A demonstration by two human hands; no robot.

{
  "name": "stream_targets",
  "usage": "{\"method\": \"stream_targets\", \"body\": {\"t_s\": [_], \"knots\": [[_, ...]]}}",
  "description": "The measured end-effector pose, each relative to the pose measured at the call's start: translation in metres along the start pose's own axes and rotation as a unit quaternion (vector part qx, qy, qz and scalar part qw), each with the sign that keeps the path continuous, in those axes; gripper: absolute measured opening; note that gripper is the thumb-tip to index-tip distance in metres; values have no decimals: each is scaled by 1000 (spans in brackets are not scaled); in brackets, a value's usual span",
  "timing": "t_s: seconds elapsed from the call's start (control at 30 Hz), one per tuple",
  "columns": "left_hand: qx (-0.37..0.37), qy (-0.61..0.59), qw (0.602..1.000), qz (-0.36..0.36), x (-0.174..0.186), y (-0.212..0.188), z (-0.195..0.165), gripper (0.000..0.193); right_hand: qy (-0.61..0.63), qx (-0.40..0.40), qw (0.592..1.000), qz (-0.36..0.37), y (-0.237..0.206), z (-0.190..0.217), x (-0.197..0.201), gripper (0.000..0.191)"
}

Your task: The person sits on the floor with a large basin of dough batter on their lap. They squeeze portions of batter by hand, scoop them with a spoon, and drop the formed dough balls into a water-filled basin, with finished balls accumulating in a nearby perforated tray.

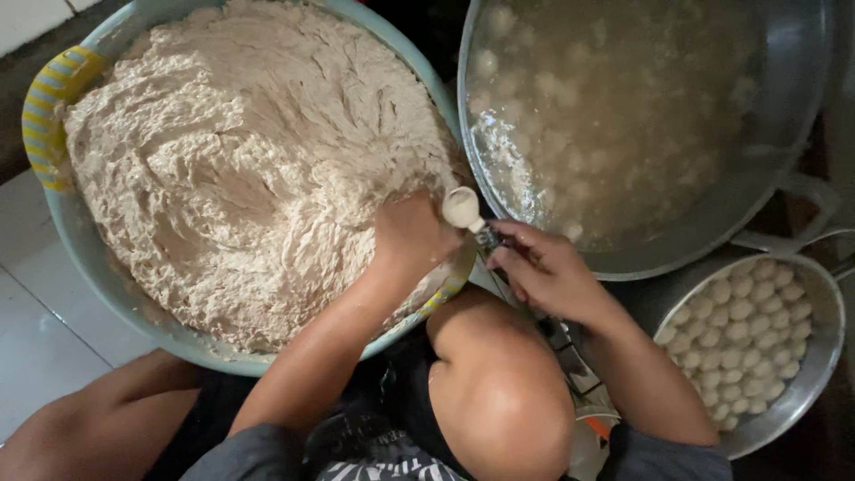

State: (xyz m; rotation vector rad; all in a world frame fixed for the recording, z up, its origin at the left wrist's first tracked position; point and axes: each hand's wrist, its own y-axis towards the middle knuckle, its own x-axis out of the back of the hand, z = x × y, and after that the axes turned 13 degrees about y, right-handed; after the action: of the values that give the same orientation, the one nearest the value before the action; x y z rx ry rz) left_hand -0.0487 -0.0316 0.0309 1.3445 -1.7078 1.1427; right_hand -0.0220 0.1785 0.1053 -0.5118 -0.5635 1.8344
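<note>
View: looking straight down from the head at a person crouched on a tiled floor (36,303), knees up, with three vessels in front of them.

Left hand: the left hand (411,233) rests on the near edge of the paste, fingers curled shut around a squeeze of it; a smooth round ball (461,207) bulges out at the top of the fist.

Right hand: the right hand (543,270) pinches the handle of a small metal spoon (486,235) between thumb and fingers, the spoon's tip touching the underside of the ball.

Paste: a large heap of pale beige, rough-whipped paste (240,160) fills a light blue basin (98,276) with yellow striped handles, on the person's left.

Step in hand: judging by the pose, a ball is being shaped by squeezing and is at the point of being scooped off the fist.

Next move calls for: probably a clean cut of the spoon under the ball, then a short carry to the right over the pot's rim, keeping the ball round.

Ball relative to hands: on top of the left fist, just beside the right fingertips, between the basin and the pot.

Pot: a wide metal pot (784,134) of cloudy water lies just beyond the right hand, with many pale balls floating in it.

Bowl: a smaller metal bowl (824,356) at the lower right holds a pile of finished white balls, near the right forearm.

Risk: the soft ball could smear or drop short of the pot.
</note>
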Motion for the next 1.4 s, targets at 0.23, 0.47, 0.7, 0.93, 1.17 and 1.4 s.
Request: {"method": "stream_targets", "body": {"t_s": [0.23, 0.47, 0.7, 0.93, 1.17, 1.4], "knots": [[-82, 47, 994, -61, 17, -13, 18, 71, -167, 15, 955, -246, 20, -22, 104, 52], [-13, -44, 999, 11, 17, -9, 9, 64, -481, 92, 806, -333, 18, -20, 162, 37], [20, -169, 983, -61, -9, -11, -2, 41, -313, 219, 866, -322, -1, -9, 122, 34], [-47, -178, 967, -178, -22, -20, -5, 37, -35, -29, 994, -103, -28, 0, 28, 37], [-147, -43, 988, -3, -18, -14, -2, 18, -251, 214, 942, -56, -32, 7, -16, 39], [-29, -36, 998, -53, 8, -20, -9, 46, -50, -11, 997, -60, -31, -7, 6, 43]]}}
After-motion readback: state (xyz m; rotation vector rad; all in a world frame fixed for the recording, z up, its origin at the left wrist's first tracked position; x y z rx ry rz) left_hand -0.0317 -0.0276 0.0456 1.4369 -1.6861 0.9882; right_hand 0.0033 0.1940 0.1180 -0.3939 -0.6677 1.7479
